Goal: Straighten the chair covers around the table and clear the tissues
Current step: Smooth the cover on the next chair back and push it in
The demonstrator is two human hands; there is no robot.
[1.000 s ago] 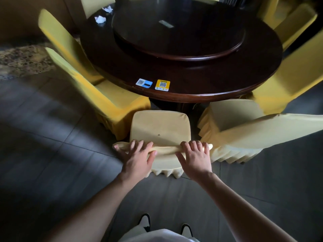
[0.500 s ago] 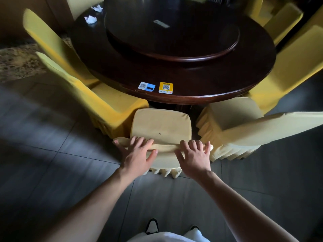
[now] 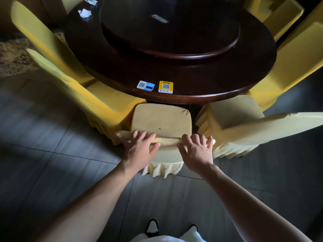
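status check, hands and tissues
Left hand and right hand grip chair cover top edge. Tissues uncleared on table. Nothing blocking.

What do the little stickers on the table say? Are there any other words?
Blue and white sticker on the table: a QR code, its print too small to read.
Yellow sticker beside it: a QR code, with a line of characters above too blurred to read.
Pale label on the turntable: blurred, nothing readable.
No other words show.
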